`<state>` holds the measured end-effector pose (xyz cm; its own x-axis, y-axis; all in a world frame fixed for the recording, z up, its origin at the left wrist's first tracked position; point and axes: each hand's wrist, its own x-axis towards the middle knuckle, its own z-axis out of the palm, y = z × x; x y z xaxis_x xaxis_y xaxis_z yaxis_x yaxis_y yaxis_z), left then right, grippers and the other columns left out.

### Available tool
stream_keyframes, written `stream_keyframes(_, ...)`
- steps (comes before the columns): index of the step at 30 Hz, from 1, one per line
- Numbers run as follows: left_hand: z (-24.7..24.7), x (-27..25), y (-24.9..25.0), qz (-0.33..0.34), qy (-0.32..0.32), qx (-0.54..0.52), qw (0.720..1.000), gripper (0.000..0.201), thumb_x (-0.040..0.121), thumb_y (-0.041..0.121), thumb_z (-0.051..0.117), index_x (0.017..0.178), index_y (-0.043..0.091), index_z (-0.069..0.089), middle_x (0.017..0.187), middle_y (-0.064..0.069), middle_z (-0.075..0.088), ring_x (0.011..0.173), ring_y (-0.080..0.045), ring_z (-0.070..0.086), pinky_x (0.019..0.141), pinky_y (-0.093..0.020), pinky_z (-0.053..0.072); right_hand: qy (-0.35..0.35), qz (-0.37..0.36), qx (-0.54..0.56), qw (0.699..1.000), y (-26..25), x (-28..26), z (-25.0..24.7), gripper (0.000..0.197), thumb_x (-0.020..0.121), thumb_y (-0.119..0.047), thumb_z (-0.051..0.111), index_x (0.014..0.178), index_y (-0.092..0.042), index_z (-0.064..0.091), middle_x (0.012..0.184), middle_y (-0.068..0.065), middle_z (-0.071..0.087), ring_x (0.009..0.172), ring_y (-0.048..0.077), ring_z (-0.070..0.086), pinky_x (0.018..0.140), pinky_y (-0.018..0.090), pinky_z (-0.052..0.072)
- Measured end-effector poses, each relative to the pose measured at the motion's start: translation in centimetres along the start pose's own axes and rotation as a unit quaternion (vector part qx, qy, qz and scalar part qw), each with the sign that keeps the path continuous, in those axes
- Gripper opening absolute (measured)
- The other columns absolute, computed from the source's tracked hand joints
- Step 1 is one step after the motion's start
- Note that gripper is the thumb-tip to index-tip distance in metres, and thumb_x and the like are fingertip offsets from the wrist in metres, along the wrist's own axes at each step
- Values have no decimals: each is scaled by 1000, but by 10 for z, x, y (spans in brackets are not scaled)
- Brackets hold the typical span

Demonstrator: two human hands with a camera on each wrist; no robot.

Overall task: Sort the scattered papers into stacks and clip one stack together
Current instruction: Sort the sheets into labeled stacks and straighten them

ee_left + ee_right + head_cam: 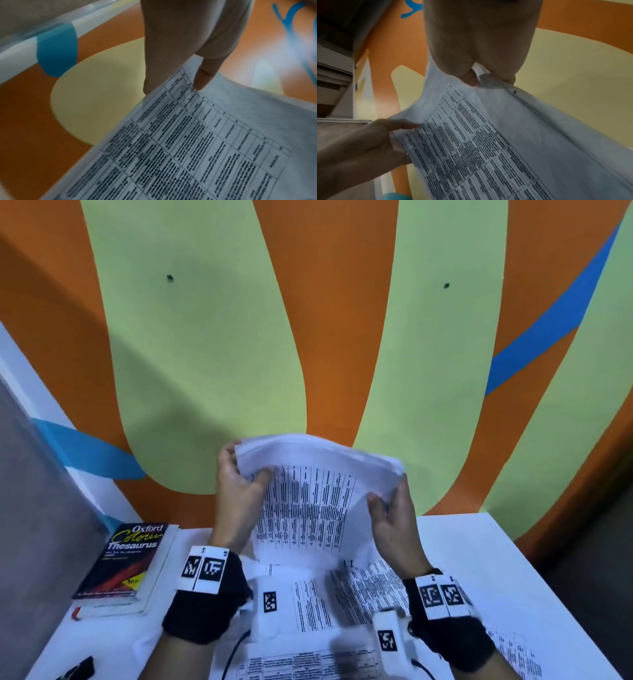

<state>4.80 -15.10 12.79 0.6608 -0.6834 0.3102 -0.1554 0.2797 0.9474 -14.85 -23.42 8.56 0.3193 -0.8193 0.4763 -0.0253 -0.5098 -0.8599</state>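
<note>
**Orange-and-green wall, white counter: a bundle of sheets held up at both sides**

Orange and pale-green shapes are covering the wall (205,354) behind the work, with a blue stripe (548,333) running across its right part. Below it, the white counter (479,542) is carrying loose printed papers (342,594), a thesaurus (132,559) lying flat at the left, and a small black object (80,667) near the front-left corner that may be the clip, though it is too blurred to tell.

A bundle of sheets (308,494) is hanging in the air above the counter, between the two hands and well clear of the loose papers. The left hand (236,498) is gripping its left edge, thumb over the printed table and the other fingers behind the paper. The right hand (394,518) is pinching the right edge, thumb in front and fingers (510,77) behind.

The bundle is bowing upward along its top and sagging in the middle, so it is behaving as light, limp and easily creased; its sheets look likely to slide against each other. Holding both side edges seems the sound choice, and tapping the bottom edge on the counter would probably be needed to square the sheets before any clip goes on. A single-corner hold would risk fanning the sheets out.
</note>
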Motion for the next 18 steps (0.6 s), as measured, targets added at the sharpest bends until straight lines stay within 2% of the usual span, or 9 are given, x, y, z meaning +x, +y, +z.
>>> stream_keyframes(2, 0, 1, 6, 32, 8, -2, 999, 52, 85, -2, 61, 124, 19, 34, 107, 3, 57, 81, 3, 63, 61, -7, 49, 18, -11, 13, 1000, -5, 2, -2, 37, 95, 1, 47, 125, -18, 36, 85, 3, 50, 73, 5, 52, 69, 19, 40)
stream_keyframes(4, -4, -1, 1, 34, 4, 9, 999, 61, 83, 2, 67, 130, 17, 31, 108, 10, 57, 86, 10, 62, 74, -11, 51, 8, -1, 22, 1000, -4, 3, -4, 51, 92, 0, 54, 135, -10, 30, 107, -6, 55, 89, -7, 54, 77, 11, 44)
stream_keyframes(5, -8, -3, -6, 14, 0, 16, 1000, 67, 81, 6, 69, 133, 18, 30, 113, 8, 58, 95, 5, 62, 85, -19, 53, -7, 15, 18, 1000, 1, 1, -4, 61, 90, -2, 58, 140, -13, 25, 119, -2, 54, 98, 0, 54, 84, 14, 47)
stream_keyframes(7, -12, -8, -23, -45, -19, 27, 998, 69, 79, 10, 71, 134, 22, 30, 128, -3, 56, 113, -15, 57, 99, -37, 46, -36, 61, -10, 997, 13, -6, -3, 68, 89, -8, 60, 142, -23, 22, 121, 11, 55, 101, 17, 57, 88, 28, 48)
stream_keyframes(9, -14, -16, -39, -78, -42, 44, 995, 60, 82, 7, 67, 131, 20, 35, 123, -9, 60, 112, -29, 58, 95, -40, 46, -61, 89, -40, 993, 27, -13, 1, 55, 90, -8, 56, 137, -26, 31, 115, 16, 59, 105, 20, 60, 88, 36, 48)
stream_keyframes(11, -13, -21, -39, -65, -56, 66, 994, 48, 84, 6, 63, 127, 14, 44, 102, -15, 68, 98, -43, 62, 82, -42, 52, -42, 94, -42, 994, 30, -15, 4, 43, 94, -4, 50, 134, -15, 40, 94, 13, 63, 87, 3, 62, 76, 31, 48)
stream_keyframes(13, -15, -22, -31, -36, -59, 80, 994, 40, 86, 8, 62, 124, 10, 49, 94, -12, 69, 90, -32, 66, 70, -29, 56, -3, 82, -4, 997, 22, -9, 3, 36, 94, 3, 47, 128, -8, 45, 89, -4, 61, 79, -13, 57, 73, 14, 44)
stream_keyframes(15, -20, -23, -29, -20, -69, 41, 997, 37, 85, 8, 63, 120, 13, 51, 100, 3, 69, 91, -12, 68, 69, -15, 55, 23, 64, 27, 997, 15, -1, -2, 28, 94, 2, 48, 118, -13, 48, 95, -8, 58, 83, -11, 55, 78, 10, 42)
stream_keyframes(18, -28, -25, -45, -58, -114, 66, 990, 31, 81, 13, 68, 110, 10, 57, 95, 6, 71, 85, -7, 70, 73, -23, 58, -9, 66, -2, 998, 16, 1, -8, 24, 92, -3, 55, 109, -16, 45, 87, -8, 49, 72, -6, 46, 68, 9, 39)
